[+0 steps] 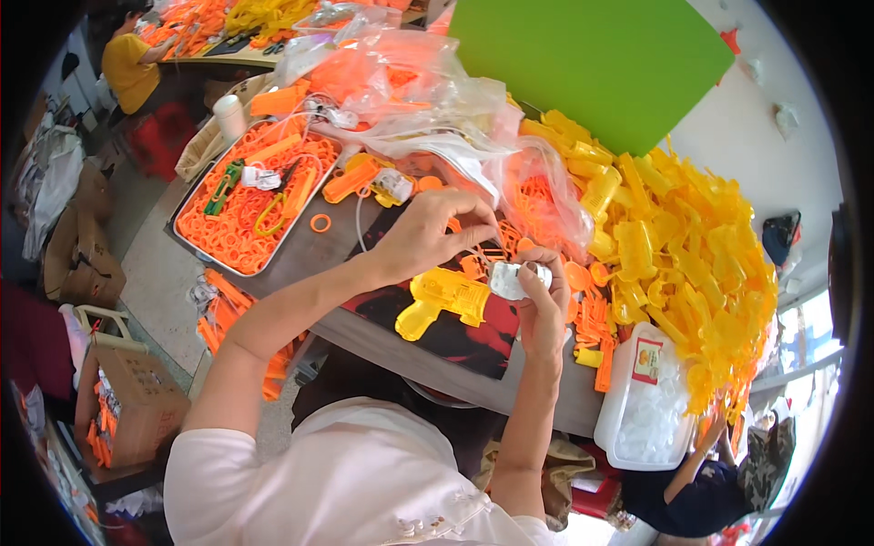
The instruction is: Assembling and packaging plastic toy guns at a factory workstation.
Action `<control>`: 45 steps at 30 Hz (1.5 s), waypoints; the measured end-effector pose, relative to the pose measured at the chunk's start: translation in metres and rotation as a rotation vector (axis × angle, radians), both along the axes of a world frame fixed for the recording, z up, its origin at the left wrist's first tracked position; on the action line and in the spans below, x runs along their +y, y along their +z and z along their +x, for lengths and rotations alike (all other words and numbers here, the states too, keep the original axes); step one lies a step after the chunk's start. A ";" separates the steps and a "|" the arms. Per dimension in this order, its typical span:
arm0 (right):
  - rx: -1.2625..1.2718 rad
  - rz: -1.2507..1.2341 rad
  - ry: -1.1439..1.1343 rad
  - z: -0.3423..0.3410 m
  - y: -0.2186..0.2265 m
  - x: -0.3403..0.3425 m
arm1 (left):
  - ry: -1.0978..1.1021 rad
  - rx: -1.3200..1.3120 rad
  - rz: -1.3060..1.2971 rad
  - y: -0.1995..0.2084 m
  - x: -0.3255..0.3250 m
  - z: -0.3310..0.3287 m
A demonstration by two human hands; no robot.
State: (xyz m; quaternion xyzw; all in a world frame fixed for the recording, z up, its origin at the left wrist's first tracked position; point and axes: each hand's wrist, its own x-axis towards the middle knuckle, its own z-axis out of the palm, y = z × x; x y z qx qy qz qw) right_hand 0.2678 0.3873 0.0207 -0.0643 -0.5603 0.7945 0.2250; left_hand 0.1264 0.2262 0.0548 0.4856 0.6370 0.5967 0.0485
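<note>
My right hand (544, 305) grips a small white plastic part (515, 280), a blocky moulded piece, between thumb and fingers. Just to its left, my left hand (442, 232) is closed in a pinch above the part's far end; what lies between those fingertips is too small to make out. Below both hands, a yellow translucent toy gun body (439, 301) rests on a black and red mat (484, 344), its grip toward the left. Small orange plastic pieces (472, 266) lie behind the white part, partly hidden by my hands.
At left stands a metal tray (208, 254) of orange rings, with green and yellow-handled tools on top. Yellow shells (655, 246) are heaped at right, above a white tub (622, 391) of clear pieces. Plastic bags (401, 82) and a green board (583, 64) stand behind. Other people work nearby.
</note>
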 end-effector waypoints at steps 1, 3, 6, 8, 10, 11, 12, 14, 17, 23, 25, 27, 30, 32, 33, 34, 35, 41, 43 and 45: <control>-0.006 0.001 -0.016 0.005 0.003 0.002 | -0.007 -0.017 0.028 0.002 0.004 0.001; -0.099 0.273 -0.007 0.012 0.013 0.002 | -0.048 -0.097 -0.003 0.010 0.008 0.006; -0.060 0.548 -0.092 0.014 0.029 -0.005 | 0.068 0.512 0.041 0.018 0.018 0.017; 0.055 0.592 -0.099 0.009 0.032 -0.009 | 0.080 0.599 0.050 0.028 0.023 0.027; 0.116 0.305 0.135 0.004 0.033 -0.006 | 0.096 0.705 0.069 0.042 0.026 0.033; 0.214 0.134 0.139 0.001 0.032 -0.010 | 0.092 0.702 0.059 0.048 0.027 0.036; 0.212 0.124 0.138 0.001 0.028 -0.006 | 0.090 0.666 0.106 0.055 0.028 0.040; 0.361 -0.057 0.258 0.001 0.021 -0.002 | 0.096 0.628 0.145 0.055 0.031 0.043; 0.261 -0.065 0.108 0.015 0.015 -0.006 | 0.041 0.573 0.186 0.041 0.034 0.042; 0.239 0.101 0.181 0.097 0.005 0.056 | 0.182 0.425 -0.383 -0.070 -0.008 -0.019; 0.103 0.271 0.182 0.122 0.026 0.074 | 0.218 0.400 -0.566 -0.094 -0.023 -0.017; -0.102 0.263 0.183 0.128 0.047 0.076 | 0.262 0.410 -0.760 -0.105 -0.028 -0.007; -0.517 0.840 0.258 0.088 0.044 0.059 | 0.282 0.402 -0.688 -0.124 -0.027 -0.005; -0.475 0.987 0.272 0.046 0.001 0.042 | 0.296 0.407 -0.664 -0.125 -0.022 -0.004; -0.465 0.983 0.252 0.029 -0.020 0.032 | 0.254 0.224 -0.604 -0.120 -0.021 -0.003; -0.433 1.044 0.214 0.018 -0.043 0.027 | 0.210 0.042 -0.543 -0.118 -0.020 -0.002; -0.399 1.104 0.176 0.009 -0.056 0.021 | 0.180 -0.129 -0.454 -0.120 -0.016 -0.001; -0.454 0.832 0.087 -0.006 -0.059 0.000 | 0.232 -0.193 -0.113 -0.130 -0.001 0.021; -0.440 0.898 0.073 -0.007 -0.061 0.002 | 0.232 -0.180 -0.298 -0.125 -0.002 0.020; -0.291 0.988 -0.012 -0.009 -0.066 0.003 | 0.222 -0.185 -0.286 -0.120 -0.001 0.020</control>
